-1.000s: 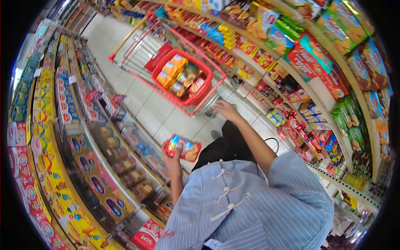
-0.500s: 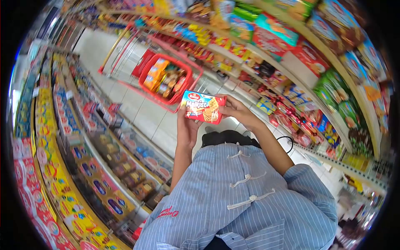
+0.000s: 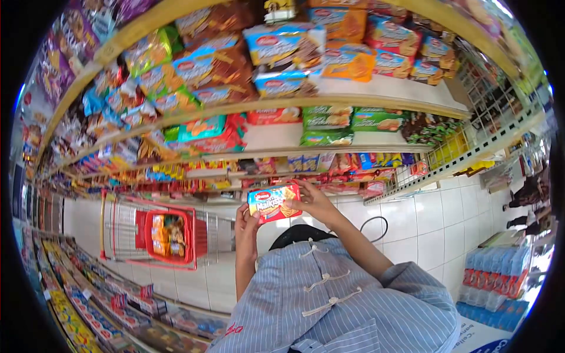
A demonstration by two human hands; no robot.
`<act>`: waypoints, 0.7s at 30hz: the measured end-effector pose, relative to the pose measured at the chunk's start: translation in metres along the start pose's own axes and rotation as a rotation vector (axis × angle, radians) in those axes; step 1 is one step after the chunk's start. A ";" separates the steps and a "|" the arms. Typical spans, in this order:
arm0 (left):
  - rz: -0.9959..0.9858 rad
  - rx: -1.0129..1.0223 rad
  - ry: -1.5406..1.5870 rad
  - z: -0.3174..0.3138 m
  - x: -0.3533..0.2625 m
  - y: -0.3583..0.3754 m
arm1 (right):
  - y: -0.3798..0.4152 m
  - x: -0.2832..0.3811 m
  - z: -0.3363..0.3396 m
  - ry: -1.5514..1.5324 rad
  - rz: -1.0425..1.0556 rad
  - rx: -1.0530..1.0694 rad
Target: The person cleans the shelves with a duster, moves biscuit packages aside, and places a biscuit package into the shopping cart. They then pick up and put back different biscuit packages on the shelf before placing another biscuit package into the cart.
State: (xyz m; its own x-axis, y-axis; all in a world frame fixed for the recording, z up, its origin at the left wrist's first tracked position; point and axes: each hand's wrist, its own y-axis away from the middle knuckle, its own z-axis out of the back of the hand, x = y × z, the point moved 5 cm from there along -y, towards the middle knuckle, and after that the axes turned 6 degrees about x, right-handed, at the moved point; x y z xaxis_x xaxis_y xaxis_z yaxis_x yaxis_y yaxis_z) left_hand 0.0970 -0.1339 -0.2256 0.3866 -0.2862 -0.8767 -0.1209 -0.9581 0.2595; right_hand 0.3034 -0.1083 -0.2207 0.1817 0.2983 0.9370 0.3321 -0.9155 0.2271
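Observation:
A red and blue pack of Malkist crackers (image 3: pixel 272 204) is held up in front of my striped shirt. My left hand (image 3: pixel 247 222) grips its left edge, with the thumb on the front. On the other side, my right hand (image 3: pixel 313 203) closes around the right edge, its fingers partly hidden behind the pack. To the left stands a shopping cart (image 3: pixel 120 219) carrying a red basket (image 3: pixel 199 236). Orange and brown snack packs (image 3: pixel 167 235) lie inside the basket.
Shelves (image 3: pixel 376 103) of biscuit and wafer packs rise in front of me. A low rack (image 3: pixel 109 306) of boxed goods runs along the lower left. Bottled drinks (image 3: pixel 494 276) are stacked at the right on the tiled floor (image 3: pixel 424 217).
My view has turned to the right, so the shelves now face me squarely and the cart appears farther left. Both hands still hold the cracker pack.

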 end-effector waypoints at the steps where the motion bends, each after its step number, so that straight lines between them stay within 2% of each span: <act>1: -0.007 0.023 -0.007 -0.013 -0.003 -0.008 | 0.005 0.008 0.012 -0.001 0.086 -0.059; 3: -0.089 0.191 -0.142 -0.052 -0.022 -0.024 | 0.015 0.033 0.036 -0.003 0.180 -0.124; 4: -0.100 0.193 -0.152 -0.066 -0.033 -0.030 | 0.019 0.051 0.046 -0.008 0.258 -0.168; 6: -0.318 0.414 -0.219 -0.101 -0.069 -0.037 | 0.039 0.099 0.064 0.077 0.300 -0.253; 8: -0.492 0.461 -0.247 -0.121 -0.104 -0.043 | 0.058 0.133 0.080 -0.073 0.507 -0.383; 9: -0.510 0.432 -0.256 -0.122 -0.119 -0.045 | 0.071 0.152 0.086 -0.125 0.589 -0.400; 11: -0.723 0.449 -0.213 -0.129 -0.143 -0.037 | 0.095 0.181 0.100 -0.219 0.741 -0.436; 14: -0.790 0.376 -0.138 -0.123 -0.152 -0.022 | 0.123 0.201 0.121 -0.219 0.879 -0.488; 18: -0.773 0.326 -0.103 -0.112 -0.140 -0.016 | 0.150 0.204 0.148 -0.219 0.985 -0.645; 21: -0.732 0.235 -0.138 -0.107 -0.133 -0.012 | 0.158 0.212 0.159 -0.162 1.009 -0.667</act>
State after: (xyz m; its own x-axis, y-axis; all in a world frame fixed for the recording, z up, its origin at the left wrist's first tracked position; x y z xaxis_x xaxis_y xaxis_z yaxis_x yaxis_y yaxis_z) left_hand 0.1454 -0.0854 -0.0687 0.3278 0.4361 -0.8381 -0.0757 -0.8721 -0.4835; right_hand 0.5413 -0.1473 -0.0285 0.2128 -0.6397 0.7385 -0.5560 -0.7008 -0.4468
